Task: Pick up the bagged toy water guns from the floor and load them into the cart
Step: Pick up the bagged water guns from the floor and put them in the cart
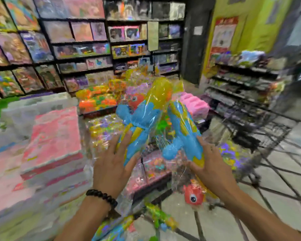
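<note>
You are holding the bagged toy water guns (156, 122) between both hands, just left of the wire cart (261, 129). Your left hand (114, 164) is pressing flat against the bag's left side, fingers spread and straight. Your right hand (210, 164) is curling its grip around the lower right end of the bag. More bagged guns (156, 218) are lying on the tiled floor (221, 221) left of the cart. Stocked shelves (80, 49) are standing beyond the cart.
</note>
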A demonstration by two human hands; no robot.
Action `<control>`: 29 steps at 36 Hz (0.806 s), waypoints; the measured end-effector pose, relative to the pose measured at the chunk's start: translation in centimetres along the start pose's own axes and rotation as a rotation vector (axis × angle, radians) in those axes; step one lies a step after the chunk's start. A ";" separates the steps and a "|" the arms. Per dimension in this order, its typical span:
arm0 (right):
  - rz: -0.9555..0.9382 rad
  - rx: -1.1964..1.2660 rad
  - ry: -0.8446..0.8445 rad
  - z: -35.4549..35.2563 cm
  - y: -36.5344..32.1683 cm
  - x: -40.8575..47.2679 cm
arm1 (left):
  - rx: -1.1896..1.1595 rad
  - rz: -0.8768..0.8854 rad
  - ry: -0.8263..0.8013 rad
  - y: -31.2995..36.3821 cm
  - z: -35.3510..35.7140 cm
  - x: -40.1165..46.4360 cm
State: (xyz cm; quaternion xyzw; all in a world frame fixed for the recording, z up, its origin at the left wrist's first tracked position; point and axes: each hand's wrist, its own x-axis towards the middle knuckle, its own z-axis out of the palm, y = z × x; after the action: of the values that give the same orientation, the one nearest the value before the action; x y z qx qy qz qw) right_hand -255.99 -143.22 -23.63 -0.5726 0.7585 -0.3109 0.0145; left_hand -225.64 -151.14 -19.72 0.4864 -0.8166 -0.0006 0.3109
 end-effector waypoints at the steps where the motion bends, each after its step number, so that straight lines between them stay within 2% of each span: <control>1: 0.041 -0.013 0.027 -1.3 2.3 0.0 | -0.016 0.027 -0.021 2.1 1.4 1.0; 4: 0.162 -0.066 0.084 -5.4 9.3 -0.1 | -0.089 0.092 -0.071 8.7 5.5 3.5; 9: 0.249 -0.087 0.156 -11.9 19.5 0.0 | -0.126 0.191 -0.116 19.5 11.7 7.0; 14: 0.339 -0.097 0.198 -16.6 27.7 0.5 | -0.155 0.213 -0.157 27.1 17.0 9.6; 21: 0.483 -0.037 0.290 -19.1 35.5 2.8 | -0.125 0.247 -0.203 31.7 21.9 13.7; 29: 0.566 0.036 0.310 -17.5 41.1 6.8 | -0.097 0.263 -0.217 33.0 29.2 20.2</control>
State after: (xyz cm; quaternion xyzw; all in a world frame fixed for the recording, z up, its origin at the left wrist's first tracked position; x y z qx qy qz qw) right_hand -300.27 -135.03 -27.30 -0.2845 0.8751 -0.3913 -0.0053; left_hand -273.36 -158.62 -23.02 0.3571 -0.9008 -0.0518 0.2415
